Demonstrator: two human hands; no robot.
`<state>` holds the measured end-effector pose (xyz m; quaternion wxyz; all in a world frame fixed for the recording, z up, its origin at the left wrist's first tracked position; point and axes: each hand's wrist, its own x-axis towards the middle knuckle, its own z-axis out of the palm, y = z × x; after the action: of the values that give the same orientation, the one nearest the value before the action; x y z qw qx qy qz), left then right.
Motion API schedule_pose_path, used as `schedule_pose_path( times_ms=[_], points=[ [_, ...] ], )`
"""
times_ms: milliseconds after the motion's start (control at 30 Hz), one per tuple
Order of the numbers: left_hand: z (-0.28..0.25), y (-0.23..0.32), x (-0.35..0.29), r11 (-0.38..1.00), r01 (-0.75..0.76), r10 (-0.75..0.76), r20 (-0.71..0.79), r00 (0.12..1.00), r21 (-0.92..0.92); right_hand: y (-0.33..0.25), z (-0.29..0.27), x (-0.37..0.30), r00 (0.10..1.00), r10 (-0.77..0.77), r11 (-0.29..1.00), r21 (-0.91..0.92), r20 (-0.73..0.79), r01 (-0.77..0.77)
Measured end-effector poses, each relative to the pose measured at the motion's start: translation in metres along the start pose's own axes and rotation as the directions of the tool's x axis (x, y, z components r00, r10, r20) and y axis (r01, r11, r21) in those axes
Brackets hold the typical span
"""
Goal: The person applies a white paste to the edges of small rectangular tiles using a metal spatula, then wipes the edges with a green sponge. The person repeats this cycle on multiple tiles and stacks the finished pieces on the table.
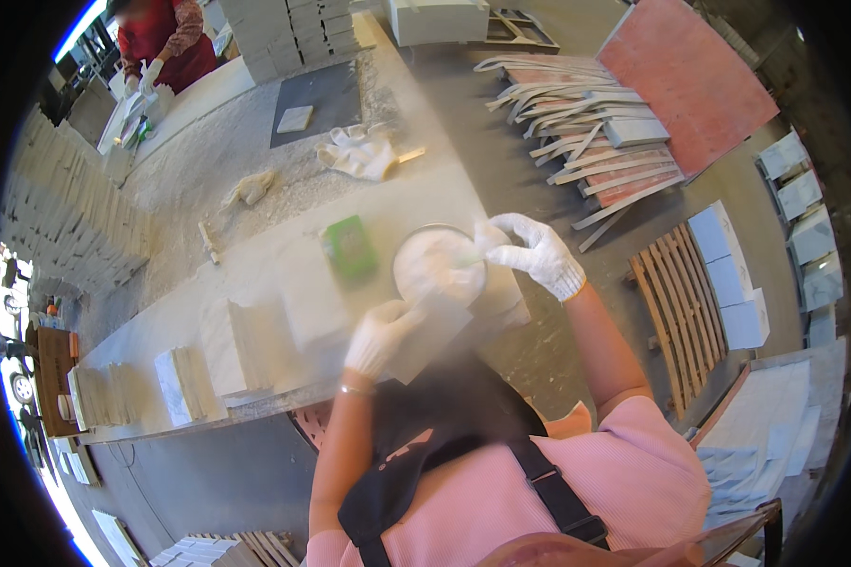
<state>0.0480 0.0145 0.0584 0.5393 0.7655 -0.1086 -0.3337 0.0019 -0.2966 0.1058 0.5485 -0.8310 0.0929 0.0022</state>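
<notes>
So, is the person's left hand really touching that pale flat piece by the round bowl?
Touching. The head view shows the gloved left hand gripping the left side of the pale flat piece, with no gap between them.

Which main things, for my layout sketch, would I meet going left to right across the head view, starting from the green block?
Green block → round bowl → right gloved hand → wooden pallet.

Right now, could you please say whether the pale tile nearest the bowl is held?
The pale tile is held: the left hand grips its edge. Whether it touches the bowl, I cannot tell.
</notes>
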Motion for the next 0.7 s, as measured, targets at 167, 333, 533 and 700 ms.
schedule_pose_path(
  times_ms=[167, 333, 533, 700],
  points=[
    [0.002, -0.006, 0.002, 0.999, -0.044, 0.045, -0.038, 0.998, 0.015, -0.004, 0.005, -0.036, 1.0, -0.003, 0.981, 0.195, -0.015, 0.005],
    [0.002, -0.012, 0.003, 0.996, -0.079, 0.079, -0.026, 0.997, -0.03, -0.017, 0.017, -0.05, 1.0, 0.015, 0.931, 0.365, 0.011, -0.018],
    [0.003, -0.005, -0.001, 0.996, -0.085, 0.085, -0.043, 0.995, -0.002, -0.023, 0.026, -0.054, 1.0, -0.012, 0.932, 0.361, 0.012, 0.007],
    [0.0, -0.001, -0.002, 0.987, -0.133, 0.136, -0.032, 0.99, 0.088, -0.021, 0.027, -0.055, 0.998, -0.032, 0.928, 0.372, 0.051, 0.011]
  ],
)
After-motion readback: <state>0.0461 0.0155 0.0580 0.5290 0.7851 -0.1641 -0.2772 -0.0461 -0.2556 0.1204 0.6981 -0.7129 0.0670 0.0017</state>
